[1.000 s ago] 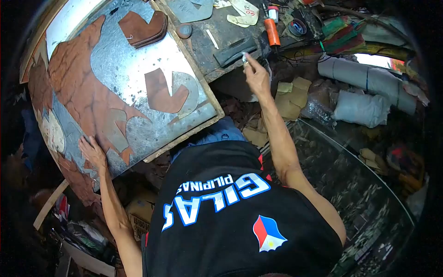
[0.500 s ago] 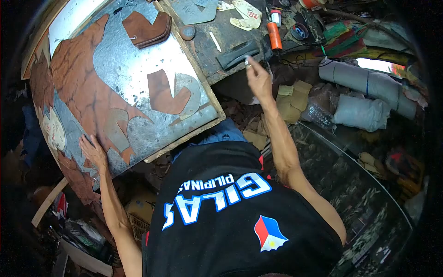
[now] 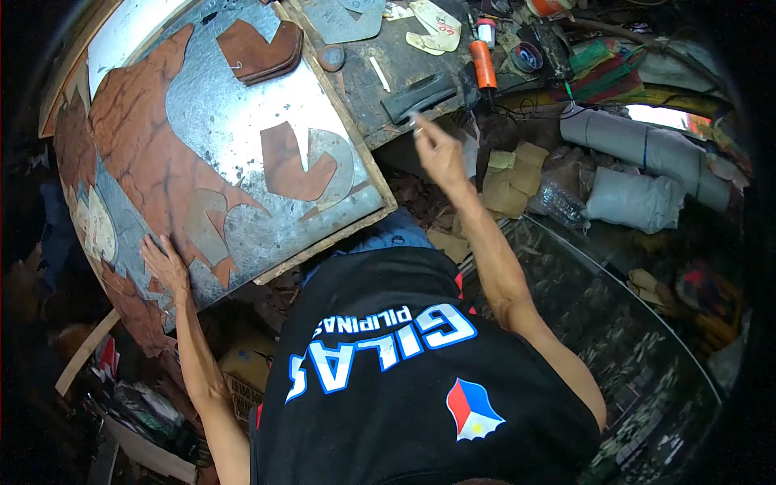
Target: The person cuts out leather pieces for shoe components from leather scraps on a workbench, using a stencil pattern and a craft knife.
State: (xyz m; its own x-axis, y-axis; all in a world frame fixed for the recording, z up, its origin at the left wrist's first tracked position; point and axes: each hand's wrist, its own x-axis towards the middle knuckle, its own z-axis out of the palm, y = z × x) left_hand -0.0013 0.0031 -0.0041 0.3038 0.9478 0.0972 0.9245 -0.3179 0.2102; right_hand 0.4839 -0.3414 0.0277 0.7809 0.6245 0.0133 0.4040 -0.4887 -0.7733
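My left hand (image 3: 166, 265) lies with spread fingers on the lower left of the metal-topped board (image 3: 218, 97), at the edge of a large brown leather piece (image 3: 133, 113). A grey template (image 3: 208, 229) rests on that leather near the hand. My right hand (image 3: 440, 155) is raised off the board's right side, fingers closed around a small thing I cannot make out, close to a dark block (image 3: 418, 97) on the side table. A cut brown piece (image 3: 293, 168) lies on another template (image 3: 343, 158) at the board's right. Stacked brown cut pieces (image 3: 263, 52) sit at its top.
On the dark side table (image 3: 356, 73) are an orange cylinder (image 3: 482, 65), a tape roll (image 3: 526, 56), a white stick (image 3: 379, 73) and pale patterns (image 3: 435, 28). Wrapped rolls (image 3: 647, 145) and plastic bags (image 3: 634, 198) lie at the right.
My right hand has moved left and slightly down, from the dark block's right end to just below it. My left hand stays in place.
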